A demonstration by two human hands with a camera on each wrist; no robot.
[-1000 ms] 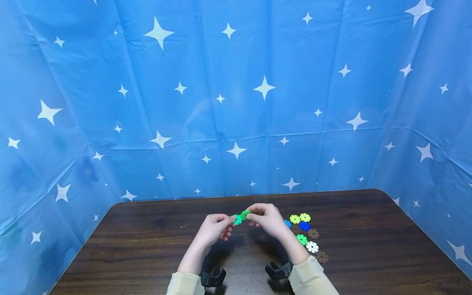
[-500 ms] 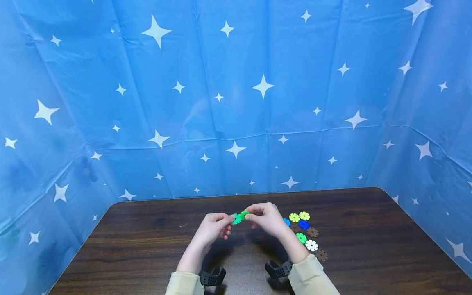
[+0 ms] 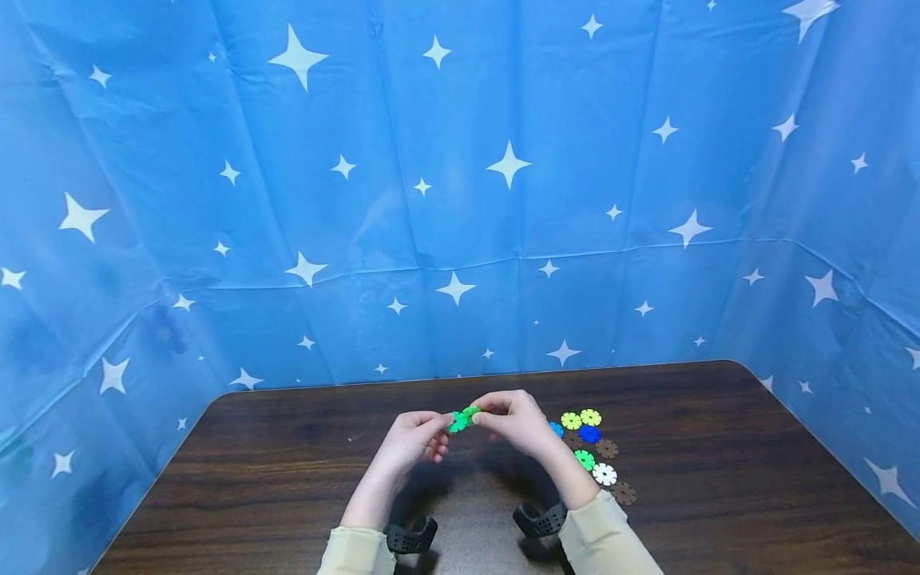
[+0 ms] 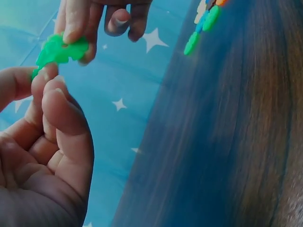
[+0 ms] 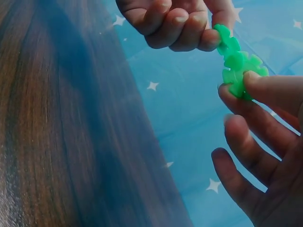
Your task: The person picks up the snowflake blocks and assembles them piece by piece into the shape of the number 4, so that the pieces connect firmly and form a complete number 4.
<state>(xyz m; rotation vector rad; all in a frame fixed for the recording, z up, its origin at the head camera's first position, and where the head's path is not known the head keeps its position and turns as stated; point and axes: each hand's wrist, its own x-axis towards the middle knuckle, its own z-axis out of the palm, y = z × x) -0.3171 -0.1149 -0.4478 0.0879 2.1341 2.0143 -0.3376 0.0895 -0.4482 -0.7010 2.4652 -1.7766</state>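
Observation:
Both hands are raised over the table in the head view, holding two green notched plastic discs edge to edge. My left hand (image 3: pixel 413 441) pinches the bluish-green disc (image 3: pixel 458 422) between thumb and forefinger. The lighter green disc (image 3: pixel 471 411) is pinched by the thumb and forefinger of my right hand (image 3: pixel 517 423). In the right wrist view the right disc (image 5: pixel 258 66) overlaps the edge of the left disc (image 5: pixel 228 41) at an angle, notches meeting. The other fingers of the right hand are spread loosely there. Fingertips cover parts of both discs.
On the dark wood table (image 3: pixel 273 479), right of the right hand, lie loose notched discs: yellow (image 3: pixel 591 417), dark blue (image 3: pixel 590 434), green (image 3: pixel 584 460), white (image 3: pixel 604 474) and several others. A blue star-patterned curtain (image 3: pixel 388 239) stands behind the table.
Both hands keep their pinch on the green discs, with only slight movement at the fingers. The head view has shifted a little.

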